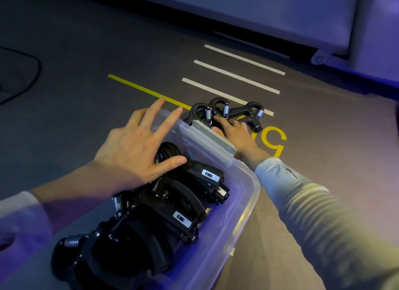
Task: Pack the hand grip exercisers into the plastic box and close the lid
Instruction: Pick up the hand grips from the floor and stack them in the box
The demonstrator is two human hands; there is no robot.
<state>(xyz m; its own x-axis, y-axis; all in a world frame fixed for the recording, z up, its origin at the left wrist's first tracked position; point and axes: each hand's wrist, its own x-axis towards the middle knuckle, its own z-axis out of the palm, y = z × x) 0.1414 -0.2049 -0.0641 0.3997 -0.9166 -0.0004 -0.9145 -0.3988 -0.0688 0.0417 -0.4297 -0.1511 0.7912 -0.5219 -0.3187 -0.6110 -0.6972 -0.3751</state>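
A clear plastic box (pixel 241 205) lies on the grey floor, open, with several black hand grip exercisers (pixel 164 205) packed in a row inside. My left hand (pixel 138 147) rests flat and spread over the far end of that row, thumb on one exerciser. Beyond the box's far end, three more black exercisers (pixel 228 113) with steel springs lie on the floor. My right hand (pixel 235 132) reaches past the box's grey latch (pixel 212 136) and lies on these exercisers, fingers curled around their handles. No lid shows in view.
The floor carries a yellow line (pixel 138 88), three white stripes (pixel 237 74) and yellow digits (pixel 274 140) beside the loose exercisers. A white platform edge (pixel 302 30) runs across the top right. A dark cable (pixel 32 74) lies at the left.
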